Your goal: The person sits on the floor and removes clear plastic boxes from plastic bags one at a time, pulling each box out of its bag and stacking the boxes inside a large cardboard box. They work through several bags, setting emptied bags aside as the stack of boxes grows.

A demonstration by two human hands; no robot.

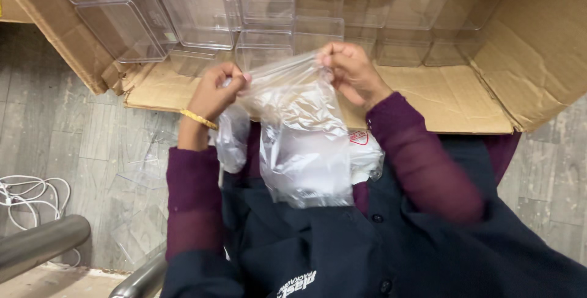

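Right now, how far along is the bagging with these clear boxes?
Done: nothing bagged shows. In hand: the left hand and right hand pinch the top edge of a clear plastic bag, holding it up; whether anything is inside is unclear. Left: many clear plastic boxes sit unbagged in the open cardboard carton, with more bags on the lap.

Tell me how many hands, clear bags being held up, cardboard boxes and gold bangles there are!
Hands: 2, left hand and right hand
Clear plastic bag held up: 1
Cardboard box: 1
Gold bangle: 1
Total: 5
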